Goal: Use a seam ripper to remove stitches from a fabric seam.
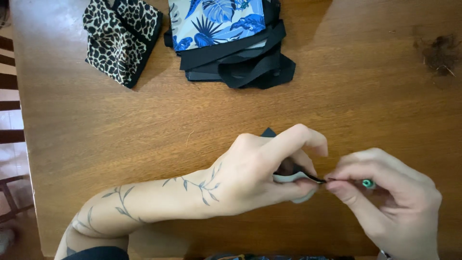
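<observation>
Low on the table, near its front edge, your two hands meet over a small piece of work. Head view only.

Your left hand [269, 168] curls around a small folded piece of fabric [294, 177], pale on its face with a dark edge; a dark corner of it pokes out behind your knuckles. Thumb and fingers are clamped on it. A leafy vine line-drawing runs along that forearm.

Your right hand [390, 202] pinches a thin pin [346, 181] between thumb and forefinger. Its round green head shows just past the fingertips, and the fine shaft points left, with its tip touching the fabric's dark edge. Both hands sit close together, fingertips nearly touching.

Materials further back: a leopard-print fabric piece [120, 38], folded and soft-looking, with a dark border, lies at the far left. Just beside it to the right sits a stack of blue leaf-print fabric [216, 19] over black webbing straps [250, 62], which are flat, matte and looped loosely. The two piles lie near each other but apart, and well away from your hands.

Surface: a wooden table [144, 125], brown, with visible grain and a soft sheen. A dark scuffed patch [440, 53] with a few loose fibres marks the far right.

Room: a strip of pale floor and dark chair slats [9, 101] shows at the left edge.
</observation>
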